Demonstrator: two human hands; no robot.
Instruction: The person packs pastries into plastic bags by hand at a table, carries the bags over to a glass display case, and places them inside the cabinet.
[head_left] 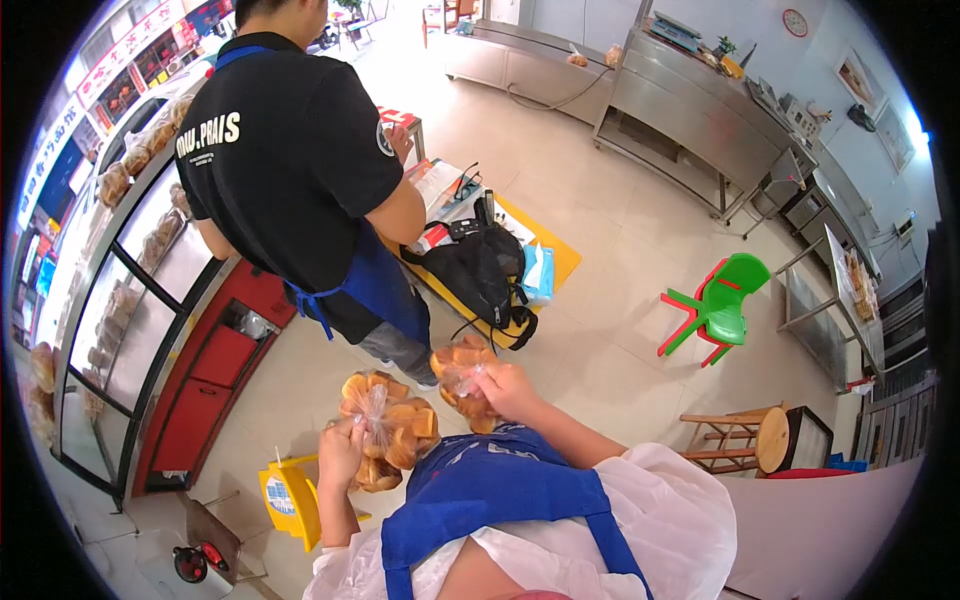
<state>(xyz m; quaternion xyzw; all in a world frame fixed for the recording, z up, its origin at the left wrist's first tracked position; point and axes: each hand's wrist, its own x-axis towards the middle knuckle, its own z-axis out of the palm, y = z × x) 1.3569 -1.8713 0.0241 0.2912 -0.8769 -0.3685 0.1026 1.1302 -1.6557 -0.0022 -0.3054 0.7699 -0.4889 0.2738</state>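
Observation:
Two clear plastic bags of golden-brown bread pieces hang in front of the blue apron (pixel 510 490). My left hand (pixel 342 455) is closed on the gathered neck of the larger bread bag (pixel 400 430), at its left side. The smaller bread bag (pixel 470 408) is gripped near its top by my right hand (pixel 508 390). The two bags are close together at waist height.
A co-worker (pixel 290 150) in a black shirt stands ahead on the left, beside a glass display case (pixel 135 270). A black bag (pixel 480 265) lies on a yellow table (pixel 553 240). Green chair (pixel 728 300) and wooden stool (pixel 771 438) stand right; yellow chair (pixel 300 500), lower left.

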